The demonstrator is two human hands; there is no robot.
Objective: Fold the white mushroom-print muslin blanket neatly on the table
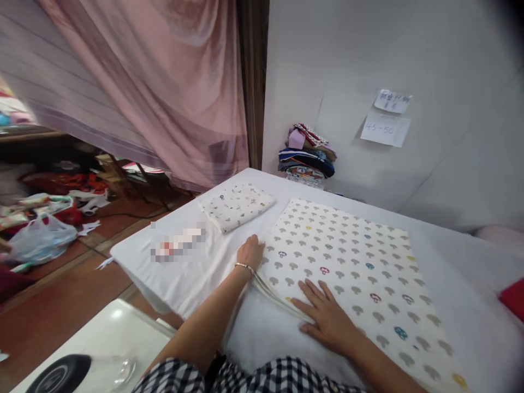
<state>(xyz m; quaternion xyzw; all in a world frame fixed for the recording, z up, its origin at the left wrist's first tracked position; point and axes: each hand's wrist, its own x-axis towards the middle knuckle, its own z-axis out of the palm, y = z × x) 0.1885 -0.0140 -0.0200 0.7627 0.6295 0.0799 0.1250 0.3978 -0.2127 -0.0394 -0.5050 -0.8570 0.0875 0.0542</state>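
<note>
- The mushroom-print cloth [356,286] is lying broad and mostly smooth on the white-covered table [458,273]; the spreading seems largely done.
- Layers are showing along its near-left edge — evening them looks like what is left, though nothing is proving that more folding is or isn't needed.
- The left hand [251,254] is curling its fingers at the cloth's left edge; whether they are pinching it, one cannot tell.
- The right hand [323,312] is resting palm down, fingers spread apart, on the cloth's near edge.
- A folded small-print cloth [237,206] is lying beyond and left of the mushroom-print cloth, well apart from the right hand.
- Past the mushroom-print cloth's far edge, a fabric stack [307,155] is standing by a pale wall [327,54], where a paper note [385,131] is hanging.
- Far left of it, a pink curtain [184,98] is draping — and a plastic bag [43,240] is sitting among clutter.
</note>
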